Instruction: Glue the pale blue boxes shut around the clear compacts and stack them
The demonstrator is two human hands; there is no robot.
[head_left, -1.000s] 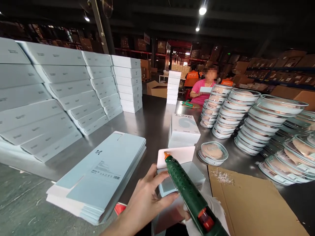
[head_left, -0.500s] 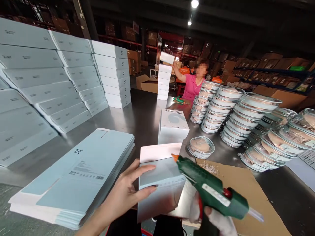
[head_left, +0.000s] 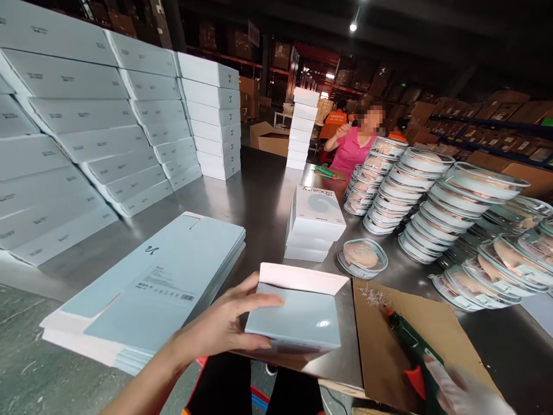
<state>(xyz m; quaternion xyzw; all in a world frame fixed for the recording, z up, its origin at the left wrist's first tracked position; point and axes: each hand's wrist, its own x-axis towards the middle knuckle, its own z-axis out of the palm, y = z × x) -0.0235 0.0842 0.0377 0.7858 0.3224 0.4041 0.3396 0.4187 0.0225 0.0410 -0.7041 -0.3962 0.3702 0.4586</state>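
Observation:
My left hand [head_left: 224, 325] grips the near left corner of a pale blue box [head_left: 298, 317] at the front edge of the steel table [head_left: 254, 202]; the box's white end flap [head_left: 302, 278] stands open on the far side. My right hand [head_left: 464, 395], in a white glove and blurred, holds a green glue gun [head_left: 412, 349] low over the brown cardboard sheet [head_left: 389, 340] at the right, its orange tip pointing up-left, away from the box.
A pile of flat blue cartons [head_left: 147, 294] lies to the left. Two closed white boxes [head_left: 315, 222] are stacked ahead, a single round lidded container [head_left: 362, 256] beside them. Stacks of lidded containers [head_left: 432, 196] fill the right, walls of white boxes [head_left: 86, 132] the left. A person in pink [head_left: 356, 150] stands far off.
My right hand has swung the glue gun away from the box flap, down and right onto the cardboard. My left hand still holds the box, which has been brought lower and flatter.

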